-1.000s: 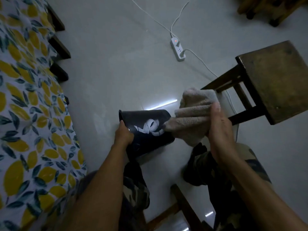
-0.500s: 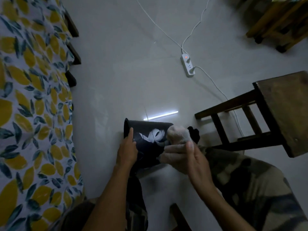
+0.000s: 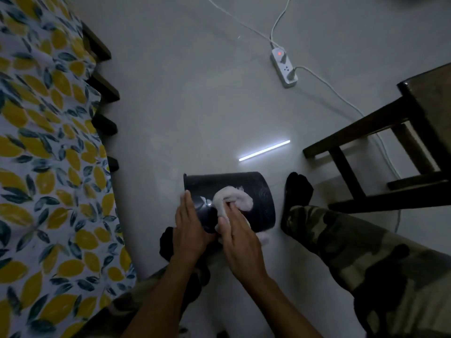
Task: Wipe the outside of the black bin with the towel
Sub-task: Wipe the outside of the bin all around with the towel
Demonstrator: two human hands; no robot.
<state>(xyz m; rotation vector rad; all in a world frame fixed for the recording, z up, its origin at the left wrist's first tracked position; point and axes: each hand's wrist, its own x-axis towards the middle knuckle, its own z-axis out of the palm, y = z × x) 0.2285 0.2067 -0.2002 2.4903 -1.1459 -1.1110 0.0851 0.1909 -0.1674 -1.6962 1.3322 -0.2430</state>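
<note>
Bed w/ lemon-print sheet point(image 3: 44, 167) fills 9 o'clock side; wooden stool point(image 3: 395, 152) at 3 o'clock, power strip point(image 3: 284, 68) w/ red light at 1 o'clock on floor. Camo-trousered leg point(image 3: 353, 252) just right of the black bin point(image 3: 261, 191). Bin lies on its side, frame center, btwn the legs. Left hand point(image 3: 189, 230) flat, fingers extended, touching bin's left side near rim. Right hand point(image 3: 240, 240) presses towel point(image 3: 234, 197) onto bin wall, fingers partly curled over it.
</note>
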